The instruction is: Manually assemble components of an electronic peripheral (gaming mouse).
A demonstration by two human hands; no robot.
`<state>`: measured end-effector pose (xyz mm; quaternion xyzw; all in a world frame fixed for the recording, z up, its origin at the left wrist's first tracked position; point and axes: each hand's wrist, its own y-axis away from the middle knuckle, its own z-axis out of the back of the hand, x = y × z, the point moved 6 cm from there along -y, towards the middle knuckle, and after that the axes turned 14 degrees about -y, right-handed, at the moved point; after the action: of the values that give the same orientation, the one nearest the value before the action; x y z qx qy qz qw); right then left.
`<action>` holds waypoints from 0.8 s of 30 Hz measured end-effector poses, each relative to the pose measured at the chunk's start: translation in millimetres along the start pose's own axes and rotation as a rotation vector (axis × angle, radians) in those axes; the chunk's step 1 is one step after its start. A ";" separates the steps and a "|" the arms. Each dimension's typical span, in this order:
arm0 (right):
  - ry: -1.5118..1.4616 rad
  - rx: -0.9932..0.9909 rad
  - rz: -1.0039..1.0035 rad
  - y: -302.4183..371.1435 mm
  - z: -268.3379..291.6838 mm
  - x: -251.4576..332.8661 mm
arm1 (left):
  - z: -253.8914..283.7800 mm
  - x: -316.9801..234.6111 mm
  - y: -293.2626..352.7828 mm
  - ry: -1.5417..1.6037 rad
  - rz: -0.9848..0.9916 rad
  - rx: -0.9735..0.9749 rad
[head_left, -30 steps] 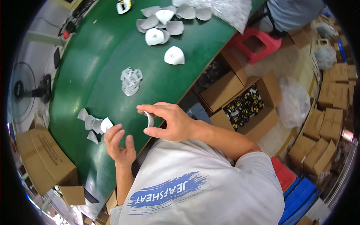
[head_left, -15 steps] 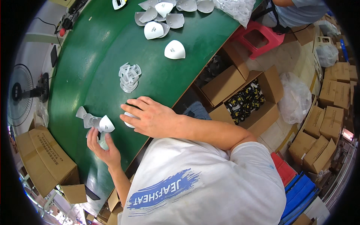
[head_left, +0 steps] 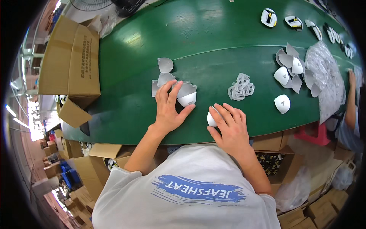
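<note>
My left hand (head_left: 167, 110) is open, fingers and thumb spread over a small group of shells on the green tabletop. Its thumb is beside a white curved shell (head_left: 188, 99), and its fingers reach over translucent grey curved shells (head_left: 166, 79). My right hand (head_left: 232, 131) has its thumb and fingers around another white curved shell (head_left: 212, 119), low over the table near the front edge; the fingers partly cover it. Beyond the right hand lies a pile of clear plastic frame-like pieces (head_left: 241, 87).
To the right are a single white shell (head_left: 282, 104), a heap of white and grey shells (head_left: 286, 60) and a clear plastic bag (head_left: 325, 76). White-and-black mouse-like devices (head_left: 268, 18) lie at the back. A cardboard box (head_left: 70, 57) stands left; a co-worker's arm (head_left: 350, 99) shows far right.
The whole view has swung round, so the table now runs across the picture. My left fingers have reached farther over the grey shells. My right hand stays at its white shell.
</note>
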<state>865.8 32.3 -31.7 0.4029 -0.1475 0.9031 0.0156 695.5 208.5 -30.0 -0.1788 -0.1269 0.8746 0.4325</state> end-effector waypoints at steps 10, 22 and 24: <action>-0.022 -0.098 0.027 -18.7 3.5 6.3 | 4.2 18.4 8.7 -0.018 -0.003 -0.010; -0.055 -0.675 0.044 109.1 63.9 -31.5 | 15.4 -27.4 27.4 0.064 -0.237 -0.233; -0.081 -0.727 -0.135 168.6 55.5 -61.9 | 16.9 -86.8 21.3 0.218 -0.446 -0.117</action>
<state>923.0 -138.8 -84.7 0.4153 -0.4321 0.7721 0.2114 722.0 125.1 -5.2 -0.2645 -0.1663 0.7242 0.6147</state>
